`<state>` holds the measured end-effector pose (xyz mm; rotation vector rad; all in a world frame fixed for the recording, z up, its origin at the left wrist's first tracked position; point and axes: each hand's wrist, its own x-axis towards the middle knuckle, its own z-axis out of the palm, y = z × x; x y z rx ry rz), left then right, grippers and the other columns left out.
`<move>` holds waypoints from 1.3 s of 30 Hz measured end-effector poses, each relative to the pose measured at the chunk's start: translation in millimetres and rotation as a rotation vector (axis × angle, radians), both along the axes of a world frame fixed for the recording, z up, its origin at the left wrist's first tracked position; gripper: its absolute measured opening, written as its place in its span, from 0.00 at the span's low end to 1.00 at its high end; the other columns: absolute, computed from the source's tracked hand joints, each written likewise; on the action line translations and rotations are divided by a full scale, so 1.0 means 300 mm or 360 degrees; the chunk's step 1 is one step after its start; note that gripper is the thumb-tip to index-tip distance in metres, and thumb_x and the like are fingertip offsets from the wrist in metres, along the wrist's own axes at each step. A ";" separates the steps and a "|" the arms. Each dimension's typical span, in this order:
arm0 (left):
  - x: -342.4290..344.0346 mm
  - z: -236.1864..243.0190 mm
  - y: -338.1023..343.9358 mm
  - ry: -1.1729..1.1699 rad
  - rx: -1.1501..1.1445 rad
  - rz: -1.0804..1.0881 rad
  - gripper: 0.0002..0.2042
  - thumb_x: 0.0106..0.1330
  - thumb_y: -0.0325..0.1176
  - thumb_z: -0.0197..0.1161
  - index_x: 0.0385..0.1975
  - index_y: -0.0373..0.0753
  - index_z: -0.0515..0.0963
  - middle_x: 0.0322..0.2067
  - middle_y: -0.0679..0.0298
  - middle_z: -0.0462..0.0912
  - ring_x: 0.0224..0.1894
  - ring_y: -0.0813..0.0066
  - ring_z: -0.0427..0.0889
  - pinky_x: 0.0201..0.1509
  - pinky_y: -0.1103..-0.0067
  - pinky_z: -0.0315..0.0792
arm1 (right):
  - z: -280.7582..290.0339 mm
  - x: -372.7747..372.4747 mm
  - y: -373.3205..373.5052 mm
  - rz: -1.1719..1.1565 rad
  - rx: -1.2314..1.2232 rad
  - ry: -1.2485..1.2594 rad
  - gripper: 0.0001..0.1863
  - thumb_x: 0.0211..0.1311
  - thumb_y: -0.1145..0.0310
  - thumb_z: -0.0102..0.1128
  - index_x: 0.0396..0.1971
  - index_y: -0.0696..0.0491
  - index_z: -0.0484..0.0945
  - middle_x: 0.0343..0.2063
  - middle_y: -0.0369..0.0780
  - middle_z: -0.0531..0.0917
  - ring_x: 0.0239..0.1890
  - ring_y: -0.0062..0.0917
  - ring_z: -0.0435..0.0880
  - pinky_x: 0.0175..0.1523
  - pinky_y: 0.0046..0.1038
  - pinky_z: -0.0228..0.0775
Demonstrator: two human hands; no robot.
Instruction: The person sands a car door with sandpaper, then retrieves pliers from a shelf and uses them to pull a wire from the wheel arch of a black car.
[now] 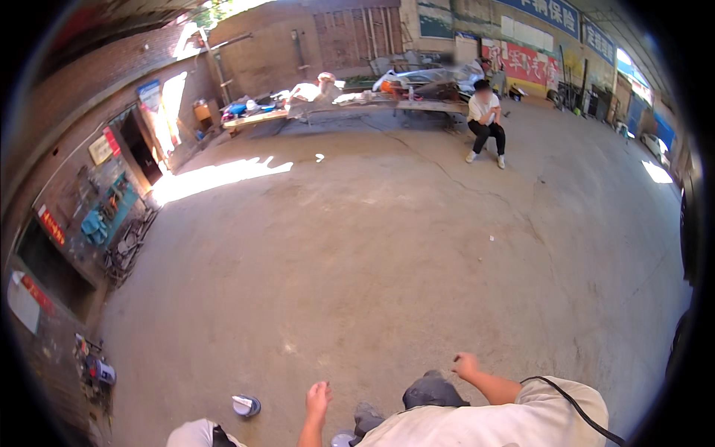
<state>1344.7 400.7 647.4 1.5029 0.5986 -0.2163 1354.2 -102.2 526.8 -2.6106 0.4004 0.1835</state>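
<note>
Hovering empty, loosely spread, our left hand (319, 400) and right hand (467, 365) are showing nothing finished near the round container (246, 406).

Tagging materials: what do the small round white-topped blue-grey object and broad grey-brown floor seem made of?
Small round object: perhaps plastic or painted metal, by its smooth curved side; too small to settle. Broad grey-brown floor: probably matte concrete, by its long crack.

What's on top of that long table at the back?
On the long table sits a heap with silvery stuff and something orange. What lies beneath the heap is covered.
</note>
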 end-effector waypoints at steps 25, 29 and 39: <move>1.613 -0.675 -0.832 0.0785 0.0917 -0.2055 0.17 0.70 0.45 0.56 0.42 0.35 0.80 0.37 0.58 0.85 0.33 0.67 0.84 0.35 0.71 0.77 | 0.182 1.546 -1.308 -0.1504 0.0879 -0.0276 0.19 0.54 0.75 0.68 0.48 0.56 0.81 0.32 0.43 0.86 0.33 0.30 0.86 0.41 0.36 0.78; 2.106 -0.821 -1.054 0.0410 0.0899 -0.2413 0.18 0.70 0.45 0.56 0.45 0.35 0.81 0.40 0.58 0.86 0.35 0.66 0.86 0.37 0.71 0.78 | 0.161 1.706 -1.609 -0.1462 0.0472 -0.0207 0.18 0.53 0.76 0.69 0.46 0.58 0.81 0.28 0.41 0.84 0.27 0.27 0.83 0.36 0.35 0.77; 3.601 -0.882 -2.473 0.0691 0.1406 -0.2349 0.23 0.68 0.48 0.53 0.47 0.34 0.82 0.34 0.53 0.88 0.39 0.63 0.88 0.45 0.64 0.79 | -0.206 1.349 -2.084 -0.1813 0.0019 0.0428 0.21 0.46 0.77 0.70 0.44 0.57 0.82 0.41 0.52 0.84 0.43 0.41 0.86 0.49 0.36 0.79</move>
